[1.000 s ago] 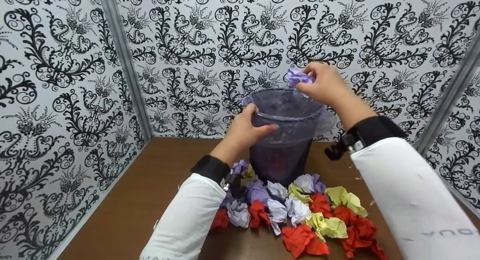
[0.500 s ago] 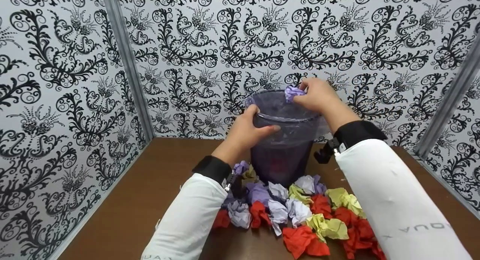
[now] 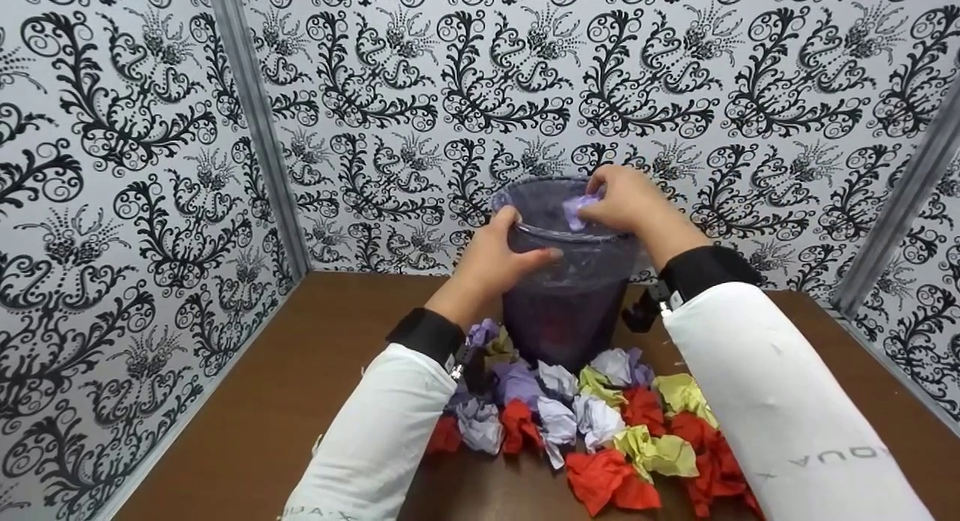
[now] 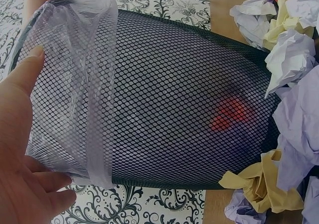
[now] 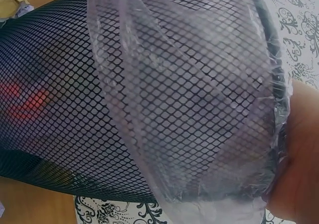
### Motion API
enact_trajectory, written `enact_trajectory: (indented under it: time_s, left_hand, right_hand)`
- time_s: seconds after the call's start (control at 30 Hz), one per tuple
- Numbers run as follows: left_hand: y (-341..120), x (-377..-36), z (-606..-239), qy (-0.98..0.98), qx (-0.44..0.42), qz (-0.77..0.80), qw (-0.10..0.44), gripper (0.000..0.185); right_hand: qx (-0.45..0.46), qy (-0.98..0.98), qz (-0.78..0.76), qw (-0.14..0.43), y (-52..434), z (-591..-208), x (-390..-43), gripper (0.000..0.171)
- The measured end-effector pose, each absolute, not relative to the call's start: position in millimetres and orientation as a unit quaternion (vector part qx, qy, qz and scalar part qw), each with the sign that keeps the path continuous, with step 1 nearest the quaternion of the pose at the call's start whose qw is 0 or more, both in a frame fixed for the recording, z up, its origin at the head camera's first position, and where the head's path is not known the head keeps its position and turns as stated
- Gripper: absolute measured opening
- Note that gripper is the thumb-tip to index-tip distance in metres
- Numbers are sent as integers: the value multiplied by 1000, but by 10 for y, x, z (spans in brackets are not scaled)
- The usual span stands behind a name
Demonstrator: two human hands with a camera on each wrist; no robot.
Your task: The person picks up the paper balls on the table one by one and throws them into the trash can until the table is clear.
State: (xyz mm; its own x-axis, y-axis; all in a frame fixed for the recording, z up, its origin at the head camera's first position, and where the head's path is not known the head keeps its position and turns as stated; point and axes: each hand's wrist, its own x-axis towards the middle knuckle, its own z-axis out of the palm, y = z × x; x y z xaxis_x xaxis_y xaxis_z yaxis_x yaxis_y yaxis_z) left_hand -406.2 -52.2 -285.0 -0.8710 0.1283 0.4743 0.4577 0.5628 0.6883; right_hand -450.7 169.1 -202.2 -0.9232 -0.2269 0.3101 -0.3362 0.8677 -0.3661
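Black mesh wastebasket, hazy plastic liner folded over rim, stood upright; crumpled-paper heap lay at its six o'clock. Left arm slanted toward one o'clock; left hand curved thumb and fingers round rim at eight o'clock. Right arm slanted toward eleven; right hand, over rim at three o'clock, pinched purple paper ball inside wastebasket.

Bin mouth passable left of right fingers; crumpled papers block front.

I'm looking into a booth-like enclosure: scroll-patterned panels behind both hands, metal posts well out to either side, brown tabletop below.
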Motion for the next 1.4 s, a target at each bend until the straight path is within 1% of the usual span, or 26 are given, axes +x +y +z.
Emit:
enact_trajectory:
  time_s: [0.17,0.33,0.43,0.57,0.67,0.83,1.03,1.17,1.33,1.4]
  left_hand:
    - [-517,-4057,-2829,-861,-171,-440,189,74]
    - [-519,-4072,-2822,-861,-166,-443,184,82]
    - [-522,-4077,-2825,-866,-160,-437,186,80]
    - [-521,-4075,-2822,-872,-150,-426,190,75]
    - [-521,-4070,-2812,-868,-147,-436,185,74]
    - [-530,-4055,-2810,-866,-144,-443,179,77]
    - [-527,-4050,-2835,-867,-139,-446,176,76]
    - [-515,-4050,-2842,-865,-137,-451,170,77]
    - [-503,-4049,-2849,-865,-141,-450,172,74]
    - [-494,-4055,-2855,-866,-146,-445,177,72]
  right_hand:
    - [155,-949,237,138,1748,-2033,-4492,39]
    - [177,-931,287,141,1851,-2052,-4449,37]
    - [197,-922,296,154,1938,-2071,-4394,37]
    - [228,-912,284,190,2069,-2110,-4286,41]
    - [248,-905,275,210,2173,-2155,-4192,45]
    - [274,-897,266,221,2363,-2281,-4032,51]
    - [286,-891,283,210,2626,-2496,-3854,54]
    - [288,-897,263,207,2803,-2663,-3748,51]
    - [297,-903,248,186,3024,-2954,-3648,47]
    - [297,-910,238,163,3115,-3094,-3611,45]
